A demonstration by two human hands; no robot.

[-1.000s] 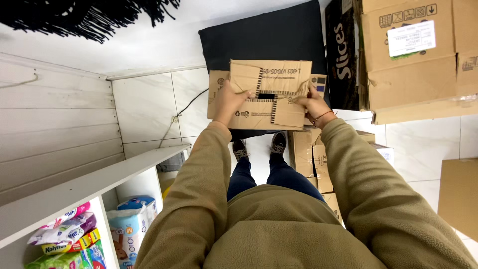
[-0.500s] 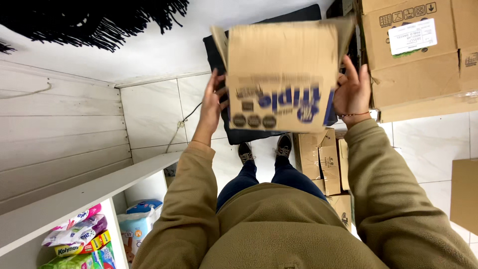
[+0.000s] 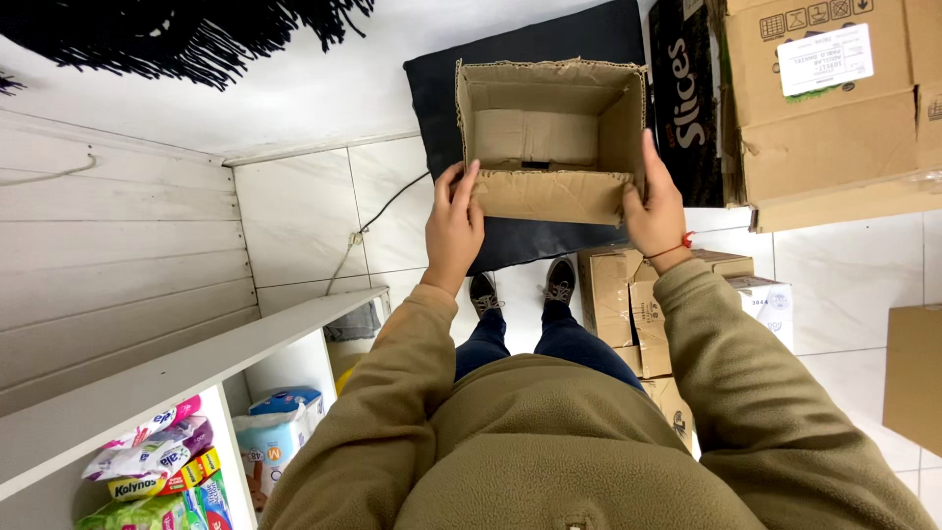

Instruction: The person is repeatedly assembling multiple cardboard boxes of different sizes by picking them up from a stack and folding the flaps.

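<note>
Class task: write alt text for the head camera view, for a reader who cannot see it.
Seen from above, a person's left hand and right hand hold an open, empty cardboard box by its sides. Below are white floor tiles, a dark mat, stacked cartons and a white shelf.

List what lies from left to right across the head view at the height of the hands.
White panelled wall → left hand → open cardboard box → right hand → stacked brown cartons.
</note>
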